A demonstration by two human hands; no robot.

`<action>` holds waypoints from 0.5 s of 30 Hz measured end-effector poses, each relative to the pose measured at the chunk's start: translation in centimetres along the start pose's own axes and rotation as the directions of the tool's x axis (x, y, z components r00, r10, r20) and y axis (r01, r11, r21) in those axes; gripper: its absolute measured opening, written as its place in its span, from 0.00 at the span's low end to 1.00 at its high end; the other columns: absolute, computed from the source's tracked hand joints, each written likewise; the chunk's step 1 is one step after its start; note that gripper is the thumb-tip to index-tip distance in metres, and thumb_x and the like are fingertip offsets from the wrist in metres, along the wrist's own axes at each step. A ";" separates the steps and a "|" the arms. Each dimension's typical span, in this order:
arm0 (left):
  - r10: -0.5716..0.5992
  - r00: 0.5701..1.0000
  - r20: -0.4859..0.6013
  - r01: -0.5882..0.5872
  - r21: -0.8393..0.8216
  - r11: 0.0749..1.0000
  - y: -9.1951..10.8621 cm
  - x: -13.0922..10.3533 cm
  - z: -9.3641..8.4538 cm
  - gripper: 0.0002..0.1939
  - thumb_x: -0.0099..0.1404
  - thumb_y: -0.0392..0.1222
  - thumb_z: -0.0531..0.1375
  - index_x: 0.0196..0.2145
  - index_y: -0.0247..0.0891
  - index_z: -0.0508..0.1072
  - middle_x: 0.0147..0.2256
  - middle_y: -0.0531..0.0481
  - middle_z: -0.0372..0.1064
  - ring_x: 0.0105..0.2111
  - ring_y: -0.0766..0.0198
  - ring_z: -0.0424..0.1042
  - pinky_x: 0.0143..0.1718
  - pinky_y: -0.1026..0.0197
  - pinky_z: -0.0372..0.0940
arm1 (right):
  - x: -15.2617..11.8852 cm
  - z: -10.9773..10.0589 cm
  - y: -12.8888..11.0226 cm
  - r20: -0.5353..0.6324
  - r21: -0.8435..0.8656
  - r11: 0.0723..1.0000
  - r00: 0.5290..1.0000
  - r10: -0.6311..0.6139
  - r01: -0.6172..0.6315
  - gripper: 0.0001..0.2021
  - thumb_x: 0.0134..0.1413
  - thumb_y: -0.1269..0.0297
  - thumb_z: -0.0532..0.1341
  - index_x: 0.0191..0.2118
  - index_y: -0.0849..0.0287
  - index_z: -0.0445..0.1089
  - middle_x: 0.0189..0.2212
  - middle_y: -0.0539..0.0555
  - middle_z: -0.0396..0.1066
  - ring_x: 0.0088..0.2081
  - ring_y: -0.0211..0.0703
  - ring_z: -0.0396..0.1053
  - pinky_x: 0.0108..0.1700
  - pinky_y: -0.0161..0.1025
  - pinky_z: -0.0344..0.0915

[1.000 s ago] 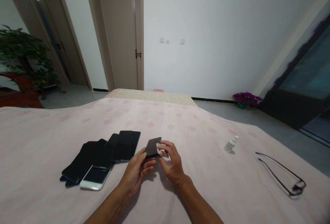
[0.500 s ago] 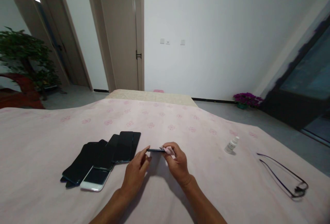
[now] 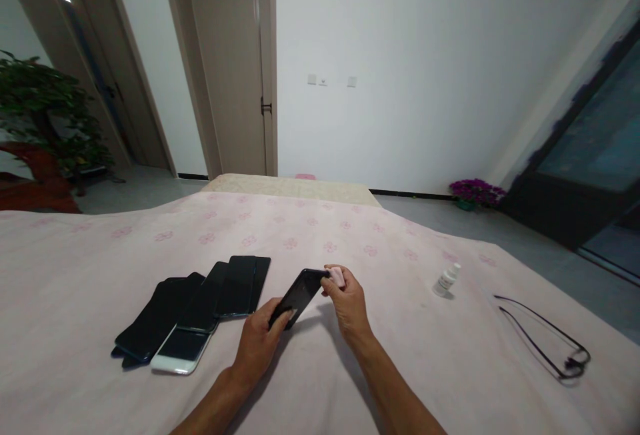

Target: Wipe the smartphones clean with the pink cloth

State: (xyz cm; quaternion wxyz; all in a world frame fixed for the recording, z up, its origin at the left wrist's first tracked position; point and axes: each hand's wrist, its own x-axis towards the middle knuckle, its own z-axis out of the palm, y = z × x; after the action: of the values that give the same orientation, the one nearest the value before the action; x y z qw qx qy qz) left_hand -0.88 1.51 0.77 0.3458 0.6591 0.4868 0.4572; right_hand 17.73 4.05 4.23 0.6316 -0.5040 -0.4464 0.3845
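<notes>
1. Between the two hands, above the pink tablecloth (image 3: 415,361), a held phone (image 3: 300,297) sits aslant, its dark glossy face turned up and toward the wearer.
2. Its long axis runs diagonally: the near end points down and left, the far end up and right, away from the body.
3. The left hand (image 3: 259,336) is clamped on the near end, thumb laid over the dark face and the other fingers mostly hidden behind it.
4. The right hand (image 3: 347,298) is at the far end, its thumb and fingers pinched on a pink cloth (image 3: 337,277) just beside the upper right corner; whether the cloth presses on the phone there, I cannot tell.
5. The hands are apart from each other, with the phone spanning the gap; it lies right of the left hand and left of the right hand.
6. Left of the left hand, several black phones (image 3: 236,287) lie overlapping, and a white phone (image 3: 181,349) lies at their near edge.
7. Well to the right of the right hand stand a small white bottle (image 3: 446,281) and, beyond it, folded-open eyeglasses (image 3: 574,363) resting on the tablecloth.
</notes>
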 end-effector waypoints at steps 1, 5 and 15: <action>0.021 1.000 -0.001 -0.021 0.023 1.000 0.1 -0.1 -0.1 0.13 0.66 0.49 0.58 0.40 0.40 0.77 0.32 0.51 0.75 0.32 0.58 0.72 0.35 0.62 0.62 | 0.1 -0.2 0.0 -0.002 -0.023 1.000 1.000 -0.007 0.007 0.16 0.44 0.59 0.66 0.41 0.59 0.72 0.31 0.51 0.72 0.29 0.40 0.67 0.31 0.36 0.68; 0.116 0.993 -0.021 -0.111 0.147 0.983 0.3 -0.2 -0.3 0.11 0.66 0.46 0.59 0.43 0.41 0.76 0.37 0.49 0.76 0.37 0.57 0.74 0.40 0.62 0.63 | 0.1 -1.0 0.1 0.045 -0.154 0.983 0.994 -0.096 0.102 0.17 0.54 0.54 0.62 0.45 0.60 0.72 0.35 0.54 0.74 0.33 0.43 0.70 0.36 0.38 0.69; 0.279 0.951 0.132 -0.306 0.520 0.797 0.9 -0.2 -0.4 0.12 0.70 0.41 0.53 0.48 0.43 0.71 0.40 0.49 0.75 0.37 0.56 0.74 0.39 0.56 0.65 | -0.3 -0.7 1.8 0.052 -0.274 0.927 0.966 -0.252 0.256 0.17 0.65 0.53 0.54 0.48 0.58 0.74 0.45 0.57 0.76 0.44 0.47 0.72 0.46 0.41 0.68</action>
State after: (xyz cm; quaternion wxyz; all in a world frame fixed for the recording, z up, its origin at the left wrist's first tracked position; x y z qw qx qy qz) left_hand -0.96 1.03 1.64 0.0855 0.8072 0.4785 0.3350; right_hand 18.24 3.91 2.30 0.5951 -0.5228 -0.5626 0.2368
